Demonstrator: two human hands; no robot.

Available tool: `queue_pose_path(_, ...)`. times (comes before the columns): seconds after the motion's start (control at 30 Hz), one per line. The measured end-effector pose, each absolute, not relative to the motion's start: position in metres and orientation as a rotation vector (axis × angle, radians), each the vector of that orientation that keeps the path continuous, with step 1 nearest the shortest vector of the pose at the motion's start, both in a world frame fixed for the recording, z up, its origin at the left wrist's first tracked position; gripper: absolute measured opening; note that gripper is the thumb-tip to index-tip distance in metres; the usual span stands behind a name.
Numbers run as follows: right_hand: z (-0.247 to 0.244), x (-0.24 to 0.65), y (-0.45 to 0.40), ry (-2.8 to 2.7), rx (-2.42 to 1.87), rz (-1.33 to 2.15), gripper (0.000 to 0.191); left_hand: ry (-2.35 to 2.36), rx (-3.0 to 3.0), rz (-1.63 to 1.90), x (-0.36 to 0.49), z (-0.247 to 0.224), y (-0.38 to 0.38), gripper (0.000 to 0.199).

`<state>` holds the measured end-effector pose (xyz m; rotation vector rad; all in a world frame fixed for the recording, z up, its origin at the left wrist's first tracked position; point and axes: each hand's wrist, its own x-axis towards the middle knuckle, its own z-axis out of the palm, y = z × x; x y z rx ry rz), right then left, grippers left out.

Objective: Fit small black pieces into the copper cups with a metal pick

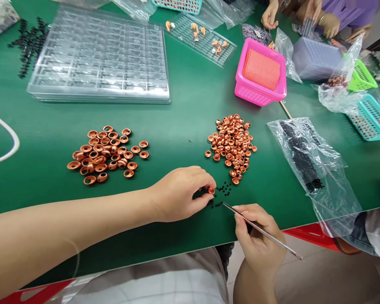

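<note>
Between thumb and forefinger, my left hand [185,192] pinches one small copper-coloured cup [211,191]. My right hand [259,236] grips a thin metal pick-like tool [266,233] the way one holds a pen; its dark tip is at the tabletop, beside some tiny black pieces [224,188]. Several of those pieces are scattered just right of my left fingertips. Beyond them lies a heap of small copper-coloured cups [232,141]. A second group, of larger copper-coloured cups with holes [104,152], is spread out to the left, behind my left forearm.
Stacked clear plastic trays [101,59] lie at the back left. A pink basket [259,95] holds an orange-red block. To the right rests a clear bag of black strips [300,156]. Other people's hands [270,16] work at the far right. A white cable [14,135] loops at left.
</note>
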<state>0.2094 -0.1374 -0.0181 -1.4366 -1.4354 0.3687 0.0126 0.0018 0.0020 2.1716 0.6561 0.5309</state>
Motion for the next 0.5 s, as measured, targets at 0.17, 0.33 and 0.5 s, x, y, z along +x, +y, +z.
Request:
queue_pose_path(0.17, -0.0172, 0.2095, -0.1376, -1.448, -1.447, 0.387, 0.028, 0.655, 2.171, 0.513, 0.0126, 0.0029, 0.0022, 0.010)
queue_pose_path(0.33, -0.0190, 0.2089, -0.1363, -1.456, -1.427, 0.374, 0.029, 0.652, 2.172, 0.516, 0.0126, 0.0021, 0.0016, 0.012)
queue_pose_path(0.5, -0.0167, 0.2090, -0.1346, -1.399, -1.388, 0.331, 0.025, 0.639, 2.193, 0.528, 0.0131, 0.0025, 0.0010, 0.012)
